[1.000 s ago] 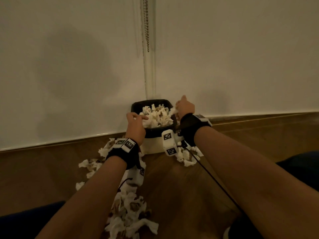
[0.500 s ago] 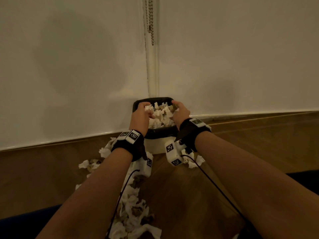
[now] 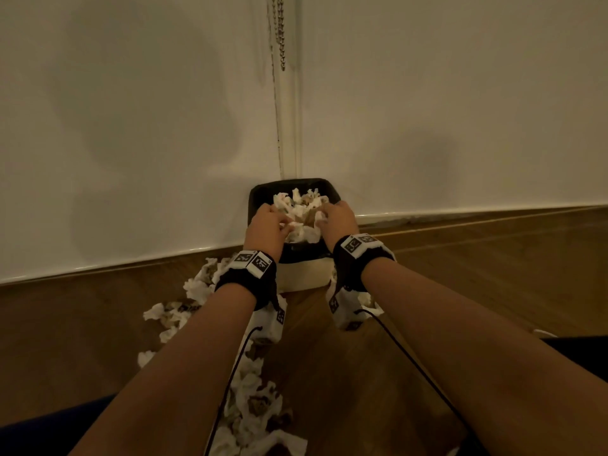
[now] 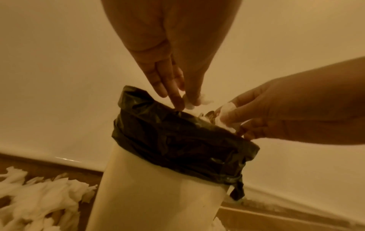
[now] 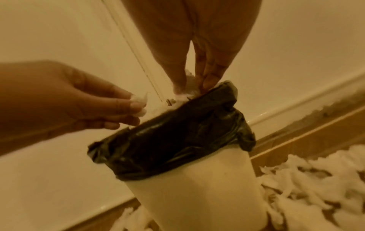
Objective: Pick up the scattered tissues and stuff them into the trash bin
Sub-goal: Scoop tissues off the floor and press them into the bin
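A white trash bin [image 3: 302, 274] with a black liner [image 4: 177, 140] stands against the wall, heaped to the rim with crumpled tissues [image 3: 301, 209]. Both hands are over its mouth. My left hand [image 3: 283, 225] is at the left side of the heap, fingers pointing down, and pinches a small white tissue [image 5: 139, 103] at its fingertips. On the right side my right hand [image 3: 324, 217] pinches a tissue wad [image 5: 188, 88] between thumb and fingers just above the liner's rim. More scattered tissues [image 3: 184, 311] lie on the floor left of the bin.
A white wall [image 3: 131, 126] rises right behind the bin, with a bead chain [image 3: 281, 31] hanging above it. A trail of tissues [image 3: 256, 399] runs down the wooden floor [image 3: 477, 274] under my left forearm. More tissues [image 5: 316, 179] lie right of the bin.
Both hands have moved from the bin's outer edges inward onto the tissue heap. They now sit closer together over the bin's mouth.
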`<act>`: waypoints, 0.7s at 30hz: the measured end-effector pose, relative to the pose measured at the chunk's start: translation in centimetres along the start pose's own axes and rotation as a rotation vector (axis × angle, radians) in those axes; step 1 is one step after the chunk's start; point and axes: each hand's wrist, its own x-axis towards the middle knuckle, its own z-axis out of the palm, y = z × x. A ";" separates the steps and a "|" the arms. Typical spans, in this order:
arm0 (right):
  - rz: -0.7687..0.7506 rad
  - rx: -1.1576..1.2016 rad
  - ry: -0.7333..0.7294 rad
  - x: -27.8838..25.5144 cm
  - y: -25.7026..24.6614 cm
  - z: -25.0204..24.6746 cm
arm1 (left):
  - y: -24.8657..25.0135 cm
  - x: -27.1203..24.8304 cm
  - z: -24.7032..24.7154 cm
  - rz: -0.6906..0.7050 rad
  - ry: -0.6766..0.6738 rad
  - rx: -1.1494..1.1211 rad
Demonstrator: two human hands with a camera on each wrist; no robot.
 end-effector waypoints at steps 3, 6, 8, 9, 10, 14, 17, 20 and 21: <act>-0.074 -0.122 -0.082 -0.6 0.0 0.5 | -0.1 -0.3 0.1 0.017 -0.094 0.174; -0.093 -0.152 -0.128 -1.1 -0.5 0.7 | -0.1 -0.6 0.2 0.006 -0.165 0.242; -0.089 -0.177 -0.146 -1.2 -0.9 0.8 | 0.0 -0.8 0.1 -0.012 -0.185 0.266; -0.072 -0.181 -0.159 -1.3 -1.1 1.0 | -0.1 -0.7 0.0 -0.021 -0.190 0.272; -0.045 -0.160 -0.172 -1.3 -1.4 1.0 | -0.1 -0.7 0.0 -0.029 -0.191 0.275; -0.062 -0.230 -0.205 -1.7 -1.6 1.3 | 0.1 -0.8 0.1 -0.035 -0.233 0.283; -0.125 -0.292 -0.266 -1.9 -1.7 1.5 | 0.1 -1.0 0.5 0.008 -0.289 0.341; -0.128 -0.308 -0.277 -1.7 -1.2 1.7 | 0.1 -1.1 0.8 0.095 -0.360 0.498; -0.155 -0.330 -0.279 -1.6 -1.1 1.9 | 0.0 -1.0 0.9 0.120 -0.371 0.543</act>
